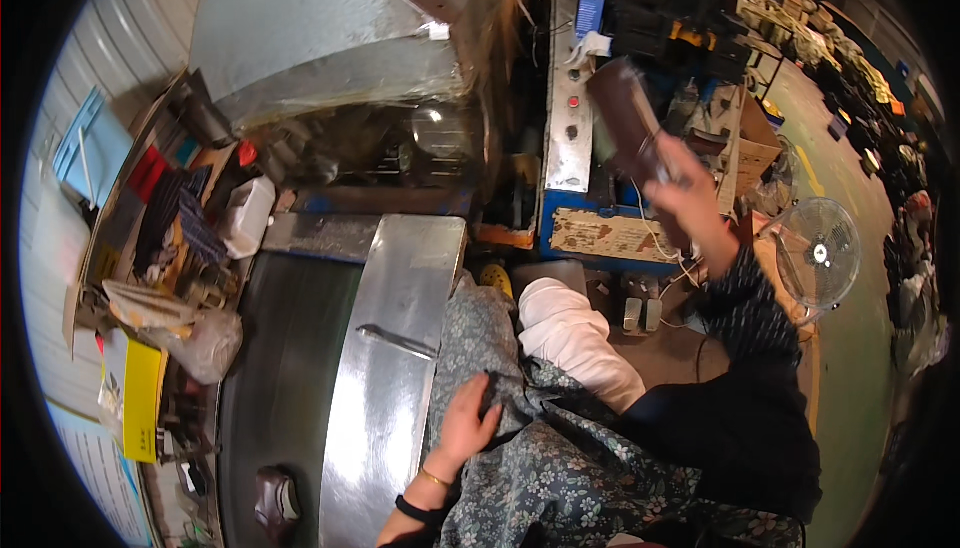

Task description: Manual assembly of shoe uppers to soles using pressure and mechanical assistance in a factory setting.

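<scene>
Maroon, elongated, leather-looking piece (622,116), blurred, gripped in the right hand (690,196), its long axis slanting forward and leftward beside a narrow pale metal control panel (569,153). Left hand (467,426) well apart, seemingly empty, fingers loosely bent on grey floral apron cloth (520,478).

The left side is bounded by a ridged pale wall (140,23), fronted by a cluttered shelf (118,214). On the right, the green floor (860,398) is marked with a yellow line (810,173) and edged by dark heaps (915,233). Between them, a steel counter (390,288) is brightly lit.
</scene>
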Motion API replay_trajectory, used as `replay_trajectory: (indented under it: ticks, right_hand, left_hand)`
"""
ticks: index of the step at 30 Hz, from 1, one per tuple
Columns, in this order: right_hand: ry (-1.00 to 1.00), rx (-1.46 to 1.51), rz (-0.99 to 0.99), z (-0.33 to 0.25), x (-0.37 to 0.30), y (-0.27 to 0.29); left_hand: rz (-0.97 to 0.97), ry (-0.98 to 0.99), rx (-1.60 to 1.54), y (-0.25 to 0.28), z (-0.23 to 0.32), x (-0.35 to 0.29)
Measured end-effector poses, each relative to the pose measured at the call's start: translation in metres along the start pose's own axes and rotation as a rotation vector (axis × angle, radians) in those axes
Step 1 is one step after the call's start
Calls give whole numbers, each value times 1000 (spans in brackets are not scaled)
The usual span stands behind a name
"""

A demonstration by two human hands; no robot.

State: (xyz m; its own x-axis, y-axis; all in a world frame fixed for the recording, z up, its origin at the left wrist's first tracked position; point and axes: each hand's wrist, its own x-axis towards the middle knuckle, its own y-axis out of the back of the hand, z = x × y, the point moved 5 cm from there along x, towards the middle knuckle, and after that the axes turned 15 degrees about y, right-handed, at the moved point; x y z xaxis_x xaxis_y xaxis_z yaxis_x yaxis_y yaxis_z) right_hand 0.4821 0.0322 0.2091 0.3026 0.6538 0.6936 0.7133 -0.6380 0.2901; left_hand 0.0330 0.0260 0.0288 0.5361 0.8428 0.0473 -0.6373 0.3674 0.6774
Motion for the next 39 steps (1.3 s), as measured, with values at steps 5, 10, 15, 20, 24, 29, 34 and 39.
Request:
replay_trajectory:
  ticks: [5,10,15,20,24,29,34,39]
  right_hand:
    - [-107,-729,115,75,97,113]
    - [-313,-788,-8,109,132,144]
    - [-343,-635,-103,122,142,159]
    - [-285,-808,-219,132,117,149]
    - [-321,-1185,-294,108,103,108]
    - [-308,-1143,-223,119,93,116]
    - [-307,-1094,-189,128,103,122]
    - [-341,-1083,-154,144,135,128]
  left_hand:
    - [-10,-127,192,-8,3,-7]
    - [41,-72,138,-9,0,1]
    - [57,-79,168,-12,3,5]
    - [91,-91,198,-14,9,7]
    - [101,-93,219,-18,13,8]
    - [116,-79,275,-23,17,10]
    - [112,-48,279,-24,17,12]
    - [105,-46,325,-28,17,17]
